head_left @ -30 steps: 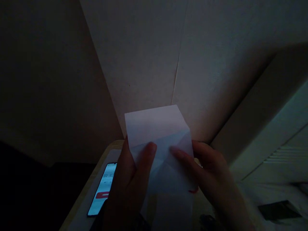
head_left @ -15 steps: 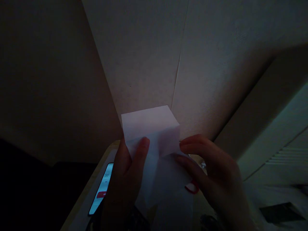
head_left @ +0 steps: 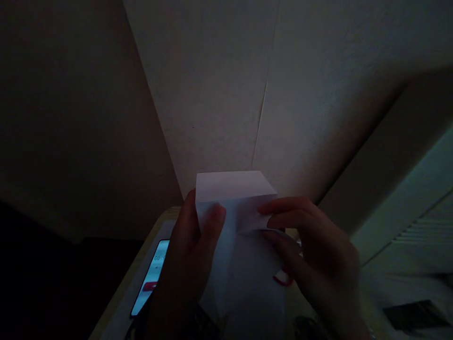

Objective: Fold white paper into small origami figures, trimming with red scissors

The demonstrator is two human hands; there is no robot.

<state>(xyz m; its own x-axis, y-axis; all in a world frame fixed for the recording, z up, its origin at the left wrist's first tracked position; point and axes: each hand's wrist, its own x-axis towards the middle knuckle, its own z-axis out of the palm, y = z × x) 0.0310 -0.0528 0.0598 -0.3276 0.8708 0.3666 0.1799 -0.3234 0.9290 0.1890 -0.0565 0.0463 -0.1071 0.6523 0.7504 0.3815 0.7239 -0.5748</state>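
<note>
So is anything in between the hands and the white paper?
Nothing that I can see. The left hand and right hand both touch the white paper directly. The lit phone is off to the left, partly hidden by the left hand, not in between.

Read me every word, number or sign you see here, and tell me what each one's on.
"00": on the lit phone screen; anything after it is hidden by the left hand or unclear.
Small marks below the digits: too blurred to read.
White paper: no readable text.
</note>
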